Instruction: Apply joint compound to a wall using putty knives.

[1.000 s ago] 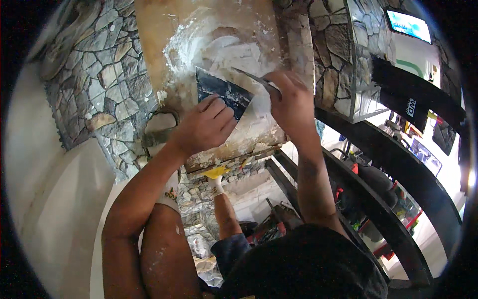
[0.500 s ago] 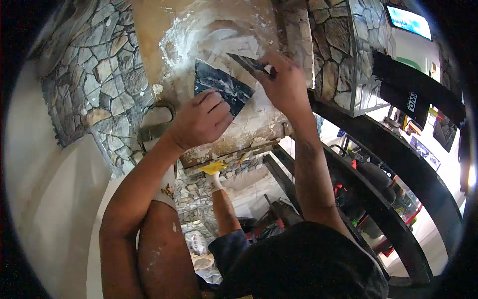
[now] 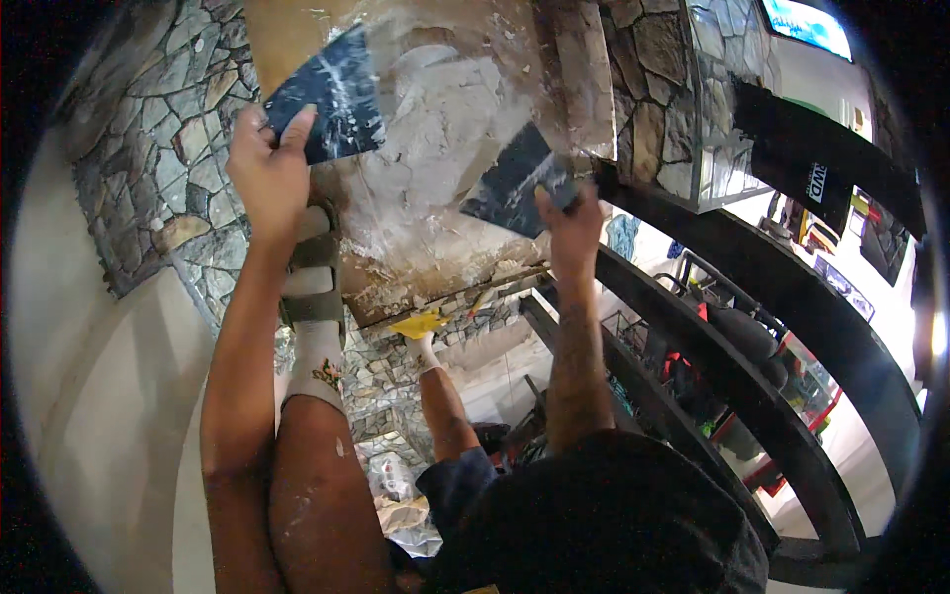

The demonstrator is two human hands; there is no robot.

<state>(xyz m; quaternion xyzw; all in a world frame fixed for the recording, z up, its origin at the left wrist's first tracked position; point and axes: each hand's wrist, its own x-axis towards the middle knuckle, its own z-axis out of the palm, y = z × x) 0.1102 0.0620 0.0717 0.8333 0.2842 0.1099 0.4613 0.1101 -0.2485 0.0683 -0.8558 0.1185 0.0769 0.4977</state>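
My left hand (image 3: 272,168), closed with the thumb on top, grips a dark, flat putty spreader (image 3: 341,104) streaked with white paste. It is held up over the left edge of a brown board (image 3: 445,109) smeared with pale paste. On the right, my right hand (image 3: 574,233) holds a second dark putty spreader (image 3: 517,188) by its edge, thumb on its face. That one is over the board's right half; I cannot tell whether it touches the surface. The fingers behind both spreaders are hidden.
My foot in an olive sandal (image 3: 315,282) is beside the board's left edge. Below the board's near edge are a yellow item (image 3: 420,324) and my other leg (image 3: 445,401). Black curved bars (image 3: 732,356) run along the right. Stone-patterned wall (image 3: 203,148) covers the left.
My hands have moved apart: the left went up and left with its spreader, the right came down. The right spreader has turned from nearly edge-on to showing its face.
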